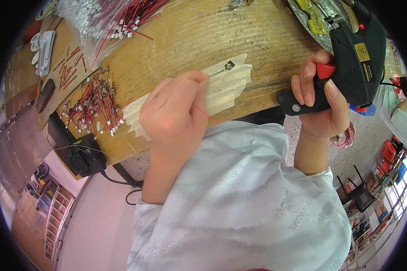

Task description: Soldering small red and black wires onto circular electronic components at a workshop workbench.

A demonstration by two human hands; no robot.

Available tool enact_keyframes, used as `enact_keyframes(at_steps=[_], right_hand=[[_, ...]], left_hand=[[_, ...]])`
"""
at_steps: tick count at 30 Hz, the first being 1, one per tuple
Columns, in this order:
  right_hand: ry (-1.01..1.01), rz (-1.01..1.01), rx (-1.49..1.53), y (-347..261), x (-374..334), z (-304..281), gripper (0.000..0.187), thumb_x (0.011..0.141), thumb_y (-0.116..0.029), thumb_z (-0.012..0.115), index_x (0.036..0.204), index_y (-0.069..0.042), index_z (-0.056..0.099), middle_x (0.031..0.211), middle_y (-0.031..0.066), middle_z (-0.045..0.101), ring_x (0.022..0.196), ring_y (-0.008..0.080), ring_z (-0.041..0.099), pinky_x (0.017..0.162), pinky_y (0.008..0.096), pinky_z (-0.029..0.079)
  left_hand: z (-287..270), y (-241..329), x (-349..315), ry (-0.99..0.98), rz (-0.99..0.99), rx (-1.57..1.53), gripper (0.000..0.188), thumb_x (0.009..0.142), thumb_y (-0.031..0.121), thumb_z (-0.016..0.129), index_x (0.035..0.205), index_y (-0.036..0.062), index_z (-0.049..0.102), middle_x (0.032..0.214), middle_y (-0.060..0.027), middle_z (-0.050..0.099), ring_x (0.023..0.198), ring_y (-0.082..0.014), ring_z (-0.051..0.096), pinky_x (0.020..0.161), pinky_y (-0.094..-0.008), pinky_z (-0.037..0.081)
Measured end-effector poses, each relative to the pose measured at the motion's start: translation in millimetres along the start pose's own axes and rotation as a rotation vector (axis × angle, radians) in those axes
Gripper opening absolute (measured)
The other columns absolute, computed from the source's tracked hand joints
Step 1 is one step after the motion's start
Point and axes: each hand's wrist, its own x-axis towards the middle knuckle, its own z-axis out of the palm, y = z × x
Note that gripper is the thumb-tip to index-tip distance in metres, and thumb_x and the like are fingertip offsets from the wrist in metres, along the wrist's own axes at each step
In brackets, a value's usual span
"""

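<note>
My left hand (174, 106) is closed in a pinch on a thin wire lead, over pale ridged strips of masking tape (230, 90). A red wire end (208, 115) sticks out below the fingers. From the fingertips a dark length runs to a small square metal part (229, 65) lying on the tape. To the right, my right hand (323, 106) grips a black soldering gun (355, 67) by its handle. Its fingers are beside the red trigger (325, 71), and a small red light glows near the top. The gun's nose is over a round metal plate (323, 40).
A heap of red and black wires with white connectors (95, 106) lies left on the wooden table (190, 45). Behind it is a plastic bag (90, 27) of connector leads. A black power box (79, 156) with a cable is at the left edge. A yellow piece (314, 20) lies on the plate.
</note>
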Motion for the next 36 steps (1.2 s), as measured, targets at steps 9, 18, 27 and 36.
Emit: enact_keyframes(at_steps=[9, 18, 27, 36], right_hand=[[0.001, 0.016, 0.003, 0, 0, 1, 0.048, 0.091, -0.013, 0.052, 0.133, 0.011, 0.048, 0.11, 0.02, 0.056, 0.066, 0.01, 0.05, 0.064, 0.0264, 0.044], [0.003, 0.007, 0.007, 0, 1, 1, 0.048, 0.091, -0.013, 0.053, 0.132, 0.011, 0.049, 0.108, 0.0191, 0.056, 0.066, 0.0098, 0.049, 0.063, 0.0263, 0.043], [0.003, -0.087, 0.069, 2, -8, 3, 0.043, 0.089, -0.005, 0.054, 0.129, 0.01, 0.048, 0.106, 0.0215, 0.057, 0.067, 0.0163, 0.056, 0.062, 0.0333, 0.046], [0.018, 0.227, -0.804, -13, -87, 7, 0.025, 0.079, -0.009, 0.072, 0.101, -0.002, 0.062, 0.084, 0.0097, 0.063, 0.067, 0.0197, 0.059, 0.058, 0.031, 0.047]], left_hand=[[-1, 0, 0, -0.003, -0.018, 0.003, 0.015, 0.078, -0.004, 0.076, 0.08, 0.0028, 0.063, 0.076, -0.0098, 0.067, 0.06, -0.0278, 0.061, 0.056, -0.0348, 0.049], [1, -2, -1, 0.01, 0.001, 0.012, 0.013, 0.079, -0.002, 0.075, 0.082, 0.0037, 0.064, 0.08, -0.0086, 0.069, 0.062, -0.0274, 0.063, 0.057, -0.0346, 0.051], [1, -3, -3, 0.011, 0.003, -0.005, 0.012, 0.078, -0.003, 0.073, 0.084, 0.0038, 0.065, 0.081, -0.0088, 0.07, 0.065, -0.0274, 0.064, 0.059, -0.0352, 0.052], [2, -6, -4, 0.031, 0.033, -0.005, 0.015, 0.076, -0.007, 0.071, 0.085, 0.0027, 0.065, 0.081, -0.0103, 0.07, 0.068, -0.0279, 0.066, 0.059, -0.0349, 0.053]])
